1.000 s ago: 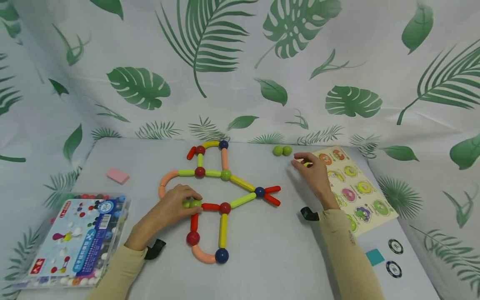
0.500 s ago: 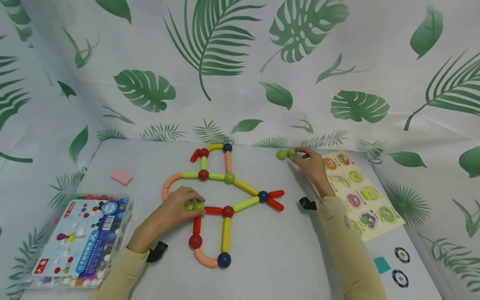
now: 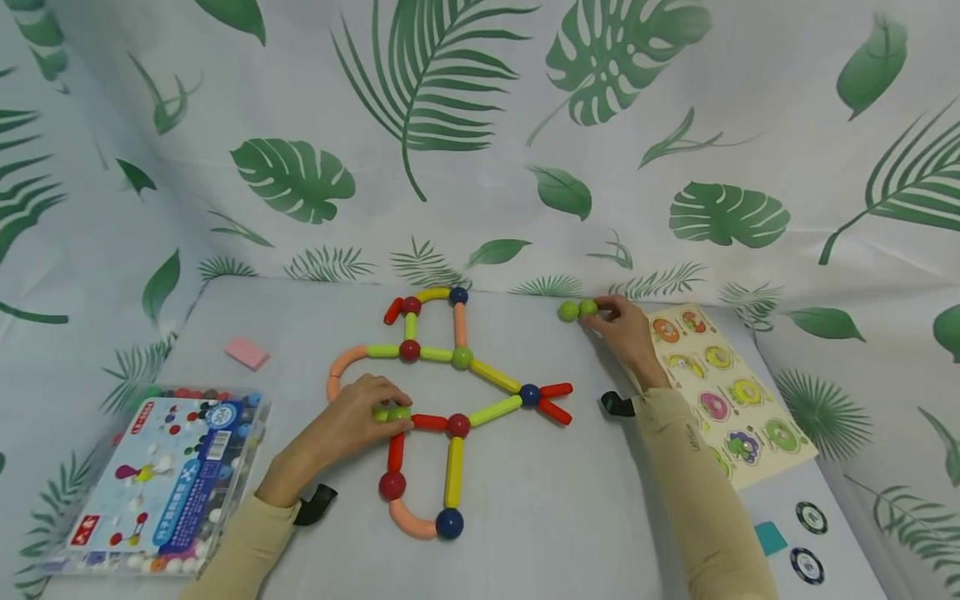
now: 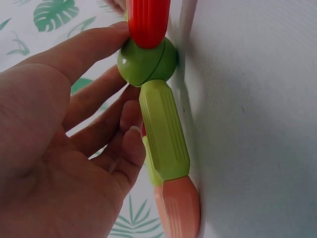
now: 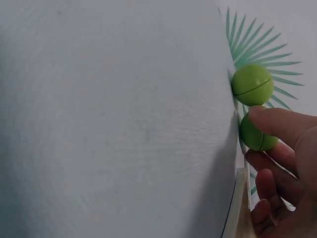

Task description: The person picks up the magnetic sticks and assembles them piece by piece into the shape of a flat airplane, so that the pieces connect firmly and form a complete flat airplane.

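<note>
A fish-like outline of magnetic sticks and balls lies on the table, with a blue ball (image 3: 530, 395) and two red sticks at its right tip. My left hand (image 3: 358, 419) holds a green ball (image 4: 148, 62) on the outline's lower left, thumb on one side and fingers behind. That ball joins a red stick (image 4: 148, 22) and a lime stick (image 4: 164, 131), beyond which is a peach curved piece (image 4: 179, 208). At the table's back, my right hand (image 3: 626, 335) pinches one loose green ball (image 5: 252, 133) between thumb and finger. A second green ball (image 5: 252, 84) touches it.
At left lies a clear case (image 3: 135, 483) of balls and sticks with a printed cover. Behind it is a pink block (image 3: 247, 353). A sticker sheet (image 3: 723, 387) lies by my right arm, with a teal square (image 3: 770, 538) and two round chips (image 3: 807, 566) nearer.
My right hand has moved left from beside the two loose green balls and taken hold of the right one. My left hand keeps its grip; the head view has shifted slightly.
</note>
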A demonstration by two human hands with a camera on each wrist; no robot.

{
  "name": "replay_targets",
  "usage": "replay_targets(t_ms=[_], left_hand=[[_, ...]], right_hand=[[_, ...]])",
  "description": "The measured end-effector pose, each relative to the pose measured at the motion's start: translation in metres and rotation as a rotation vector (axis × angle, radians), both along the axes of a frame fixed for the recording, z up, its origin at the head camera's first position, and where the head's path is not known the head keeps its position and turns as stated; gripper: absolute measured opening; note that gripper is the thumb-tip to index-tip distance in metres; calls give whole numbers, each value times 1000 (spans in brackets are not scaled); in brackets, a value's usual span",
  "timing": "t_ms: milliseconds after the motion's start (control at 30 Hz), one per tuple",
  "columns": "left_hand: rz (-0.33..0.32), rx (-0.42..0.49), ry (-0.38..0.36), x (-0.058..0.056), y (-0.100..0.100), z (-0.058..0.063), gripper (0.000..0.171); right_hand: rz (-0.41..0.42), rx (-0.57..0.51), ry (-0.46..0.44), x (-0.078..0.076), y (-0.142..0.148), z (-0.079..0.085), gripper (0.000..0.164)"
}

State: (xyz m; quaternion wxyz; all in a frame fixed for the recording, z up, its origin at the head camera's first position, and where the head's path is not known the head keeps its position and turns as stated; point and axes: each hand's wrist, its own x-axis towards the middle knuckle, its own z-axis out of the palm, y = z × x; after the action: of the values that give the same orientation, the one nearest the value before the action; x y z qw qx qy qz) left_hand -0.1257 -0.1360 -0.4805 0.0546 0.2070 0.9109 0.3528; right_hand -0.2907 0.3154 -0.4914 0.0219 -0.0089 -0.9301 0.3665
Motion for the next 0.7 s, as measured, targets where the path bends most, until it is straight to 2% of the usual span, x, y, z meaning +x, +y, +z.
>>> replay_targets(t_ms=[167, 333, 567, 700], left_hand=[[-12, 4, -6, 1, 4, 3, 28], [-12, -4, -28, 0, 6, 6, 29], [-27, -10, -1, 0, 10, 4, 29], [-41, -9, 33, 2, 12, 1, 25]], right_hand=[[-30, -2, 11, 12, 4, 5, 49], [-24, -1, 17, 40, 8, 12, 51], [76, 18, 8, 88, 15, 12, 47], [143, 31, -6, 109, 16, 8, 44]])
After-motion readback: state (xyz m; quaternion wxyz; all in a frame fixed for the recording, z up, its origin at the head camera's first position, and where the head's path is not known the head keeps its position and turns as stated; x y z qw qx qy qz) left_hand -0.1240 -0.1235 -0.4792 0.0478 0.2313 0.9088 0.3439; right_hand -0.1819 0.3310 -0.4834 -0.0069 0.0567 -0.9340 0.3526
